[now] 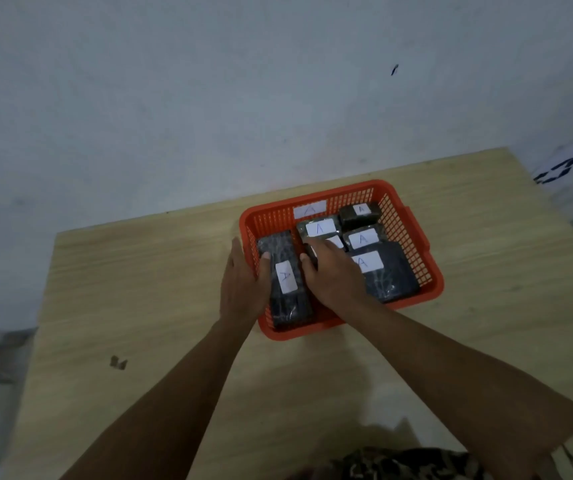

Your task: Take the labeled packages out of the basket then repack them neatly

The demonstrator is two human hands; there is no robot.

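Orange basket [401, 216] holding 5 labelled packages [287, 278] (each marked A); 2 hands [243, 282] [333, 271] resting inside, fingers apart.

Pale wood surface [486, 271] against a bare wall [209, 98], and that's the setting.

The surface shows light grain running across it, and a small dark mark [118, 362] sits on its near left part. Behind, the wall is grey-white and scuffed, with a tiny dark speck [394, 69] high up right and a dark blotchy marking [555, 171] low at the far right edge. Camouflage-pattern cloth [413, 464] peeks in at the bottom.
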